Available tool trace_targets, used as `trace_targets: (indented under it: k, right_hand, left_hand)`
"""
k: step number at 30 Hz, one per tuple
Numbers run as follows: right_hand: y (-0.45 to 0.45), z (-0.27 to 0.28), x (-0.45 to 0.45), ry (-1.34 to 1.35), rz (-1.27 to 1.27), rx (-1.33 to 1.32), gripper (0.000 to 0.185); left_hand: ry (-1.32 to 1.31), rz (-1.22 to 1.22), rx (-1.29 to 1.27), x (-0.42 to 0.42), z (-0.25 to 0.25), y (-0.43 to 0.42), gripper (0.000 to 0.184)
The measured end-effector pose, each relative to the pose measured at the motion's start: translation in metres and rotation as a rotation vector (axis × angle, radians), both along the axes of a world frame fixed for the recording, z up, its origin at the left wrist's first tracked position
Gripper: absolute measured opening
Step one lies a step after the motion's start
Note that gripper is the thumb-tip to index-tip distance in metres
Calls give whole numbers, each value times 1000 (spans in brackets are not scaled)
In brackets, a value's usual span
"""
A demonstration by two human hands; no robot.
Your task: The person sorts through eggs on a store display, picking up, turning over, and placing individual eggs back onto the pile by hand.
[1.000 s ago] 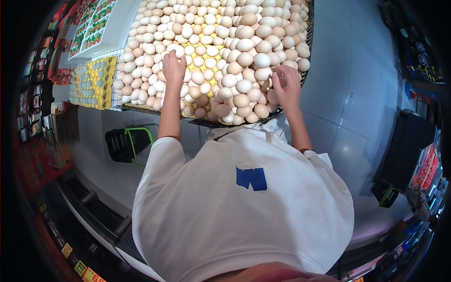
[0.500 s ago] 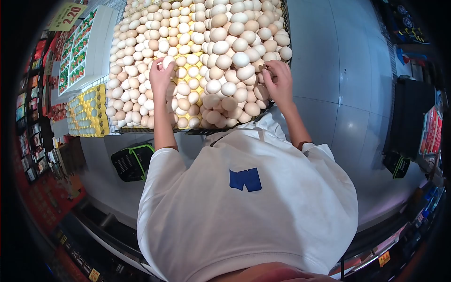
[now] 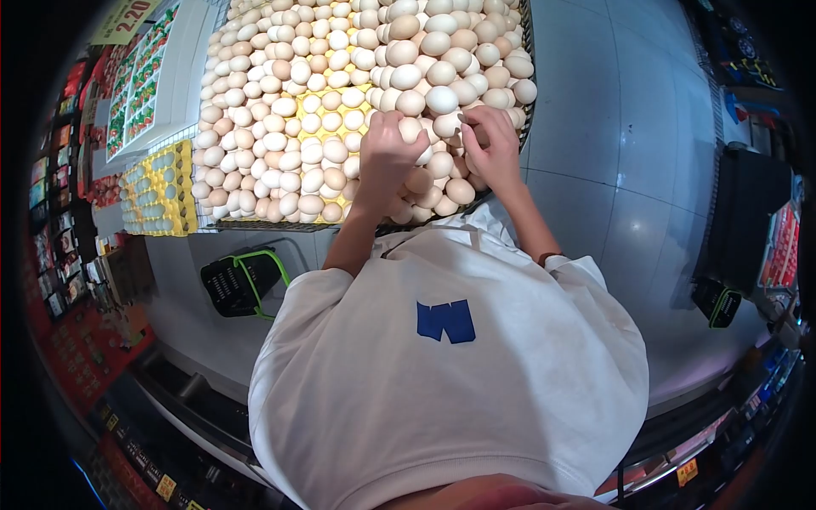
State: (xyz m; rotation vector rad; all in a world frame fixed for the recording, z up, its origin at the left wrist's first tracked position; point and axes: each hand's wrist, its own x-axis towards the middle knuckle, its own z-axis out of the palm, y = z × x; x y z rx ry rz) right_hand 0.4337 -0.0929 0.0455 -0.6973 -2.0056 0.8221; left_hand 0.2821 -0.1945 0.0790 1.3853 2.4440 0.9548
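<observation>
Many loose brown and cream eggs (image 3: 441,100) are heaped on the right of the display. My left hand (image 3: 389,157) is over the near part of this heap, its fingers and thumb closed around a pale egg (image 3: 410,130). Just to the right, my right hand (image 3: 495,144) is curled with thumb and fingertips close together. A small dark bit shows at those fingertips, beside another egg (image 3: 448,125); what they pinch is unclear. Left of my left hand, a yellow egg tray (image 3: 321,127) holds rows of eggs with yellow gaps visible.
Stacked yellow trays of eggs (image 3: 159,195) stand at the left, below a white box of green-and-red packs (image 3: 161,85). A price sign (image 3: 126,21) hangs at upper left. A black basket with green handle (image 3: 242,285) is on the floor. A dark rack edge (image 3: 529,85) bounds the eggs.
My left hand has moved right, from the yellow tray to the heap near my right hand. The right hand has shifted slightly left. An egg now sits where the left hand was.
</observation>
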Motion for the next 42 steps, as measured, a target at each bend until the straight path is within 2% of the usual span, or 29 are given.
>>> trace_targets:
  k: [5,10,19,26,29,34,42]
  right_hand:
    - [1,-2,0,-1,3,-7,17]
    - [0,-6,-5,-23,-14,-13,28]
    - [2,-10,-8,-76,24,-33,35]
    - [3,-7,-12,-75,22,-24,37]
    - [4,-6,-14,-80,26,-35,37]
    - [4,-7,-15,-80,26,-41,37]
    - [5,-9,-16,-68,17,-27,37]
  left_hand:
    - [80,-23,-2,2,-5,3,32]
    - [150,-85,68,1,-7,7,32]
    - [58,-132,117,-3,-12,-3,42]
    - [45,-155,149,-5,-14,-6,39]
    - [138,-134,199,-4,-15,-7,34]
    - [315,-119,85,-2,0,-9,32]
    - [347,-101,9,5,-4,3,32]
